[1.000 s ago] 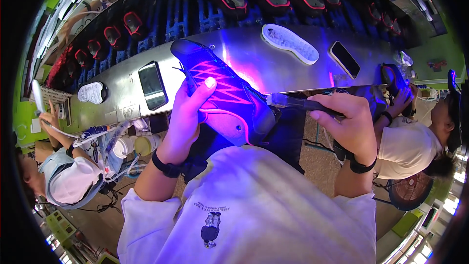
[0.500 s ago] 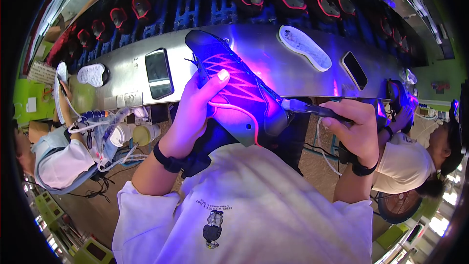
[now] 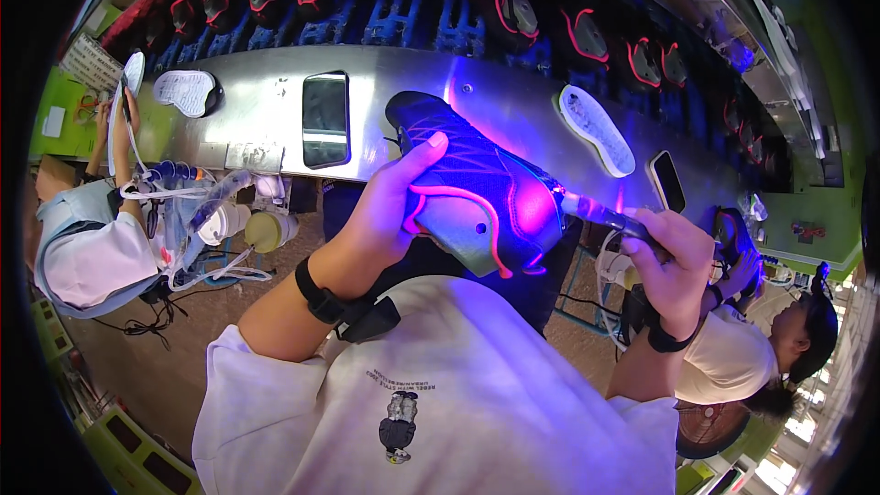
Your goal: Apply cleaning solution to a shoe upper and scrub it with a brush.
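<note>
My left hand (image 3: 387, 192) grips a dark shoe upper (image 3: 477, 163) with pink-red trim, its thumb lying across the lacing area. The toe points to the far left and the heel to the right. A grey lining panel with a small dark hole faces me. In my right hand (image 3: 676, 266), closed round the dark handle, is a slim brush (image 3: 600, 211). Its pale tip meets the lower edge of the upper at the heel, where violet light glows brightly. Whether the tip presses on the surface, I cannot tell.
Beyond lies a metal bench (image 3: 266, 64) with a dark phone (image 3: 326, 119), a white sole (image 3: 596, 128) and a second phone (image 3: 666, 181). Dark shoe parts (image 3: 515, 14) stand on a blue-slatted conveyor (image 3: 403, 9). Co-workers sit either side; tubes and pots (image 3: 272, 231) are at left.
The upper has shifted a little right and nearer me, tilting so the heel swings right. The brush tip has moved right with it, staying at the heel. The whole view has turned slightly.
</note>
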Demonstrator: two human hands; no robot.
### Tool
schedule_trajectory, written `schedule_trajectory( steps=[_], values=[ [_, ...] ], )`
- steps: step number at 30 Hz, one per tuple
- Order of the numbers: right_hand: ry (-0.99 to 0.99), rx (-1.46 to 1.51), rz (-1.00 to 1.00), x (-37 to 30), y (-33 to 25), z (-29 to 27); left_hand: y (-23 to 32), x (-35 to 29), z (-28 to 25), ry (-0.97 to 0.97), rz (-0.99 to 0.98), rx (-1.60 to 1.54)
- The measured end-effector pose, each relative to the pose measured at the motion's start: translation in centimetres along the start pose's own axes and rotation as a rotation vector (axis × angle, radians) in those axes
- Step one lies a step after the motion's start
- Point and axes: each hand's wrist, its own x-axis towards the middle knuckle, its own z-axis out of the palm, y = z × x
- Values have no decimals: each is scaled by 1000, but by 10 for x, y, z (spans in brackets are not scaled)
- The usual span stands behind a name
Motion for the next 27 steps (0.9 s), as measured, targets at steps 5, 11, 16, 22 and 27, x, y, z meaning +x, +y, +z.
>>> schedule_trajectory(
  steps=[5, 11, 16, 22, 27],
  values=[
    [-10, 52, 35, 14, -15, 3, -1, -4, 1, 102, 139, 170],
    [-31, 41, -15, 10, -12, -1, 2, -6, 1, 124, 129, 139],
    [-9, 39, -16, 2, -9, -1, -2, -7, 3, 24, 88, 60],
    [30, -14, -84, -3, 0, -2, -10, -6, 6, 15, 34, -16],
    [80, -7, -132, -15, 14, -1, -10, -12, 25, 41, -31, -56]
  ],
)
